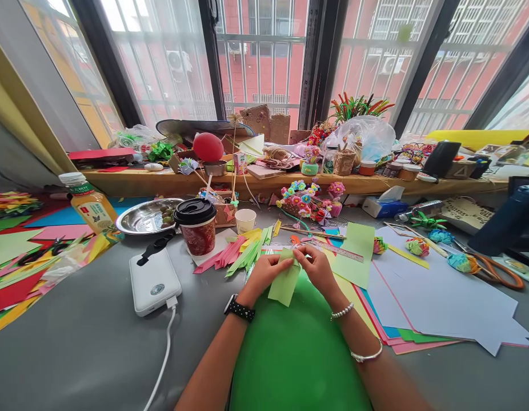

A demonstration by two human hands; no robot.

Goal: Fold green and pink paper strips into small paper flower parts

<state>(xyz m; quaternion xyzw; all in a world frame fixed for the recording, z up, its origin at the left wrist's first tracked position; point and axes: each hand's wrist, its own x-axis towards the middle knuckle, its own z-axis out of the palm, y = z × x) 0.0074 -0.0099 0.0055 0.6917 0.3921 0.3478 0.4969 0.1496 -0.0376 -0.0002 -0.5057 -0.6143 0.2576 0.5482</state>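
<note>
Between my two hands is a light green strip of paper (285, 288), its lower end hanging down over a large green rounded surface (299, 354). My left hand (267, 271) pinches the strip from the left with thumb and fingers. At its upper right edge, my right hand (316, 268) pinches the same paper, fingertips close to the left thumb. Left of the hands lie bundles of cut strips, green (249, 254) and pink (221, 255). To the right lies a larger light green sheet (357, 251), with a ruler (345, 253) near it.
A dark-lidded cup (197, 228), a white power bank (155, 279) with a cable and a metal bowl (131, 220) stand left. Stacked paper sheets (444, 297), scissors (500, 268) and crumpled paper balls lie right. A crowded wooden ledge (264, 181) runs along the back.
</note>
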